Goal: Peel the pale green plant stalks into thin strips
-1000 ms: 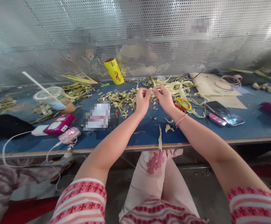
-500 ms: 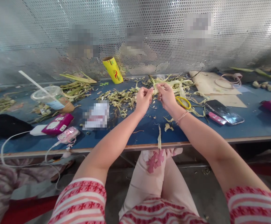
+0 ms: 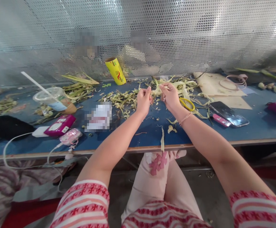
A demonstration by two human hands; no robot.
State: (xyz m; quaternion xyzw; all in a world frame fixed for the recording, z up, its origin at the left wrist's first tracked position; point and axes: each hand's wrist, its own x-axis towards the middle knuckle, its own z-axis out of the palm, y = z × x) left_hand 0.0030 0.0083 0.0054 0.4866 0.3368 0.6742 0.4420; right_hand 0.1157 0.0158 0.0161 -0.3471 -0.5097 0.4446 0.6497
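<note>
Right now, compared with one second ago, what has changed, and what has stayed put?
The left hand moved slightly left, the right hand slightly right, opening a gap between them. Whether either took or released anything is too small to tell. The yellow tube and drink cup stayed put.

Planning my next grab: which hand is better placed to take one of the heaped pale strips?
Probably the right hand: it is beside the pale strips, while the left hand is nearer the small scraps.

The striped cloth sleeve (image 3: 84, 201), lower left, is red, pink and white; thin plant strips (image 3: 183, 85), middle, are pale green.
</note>
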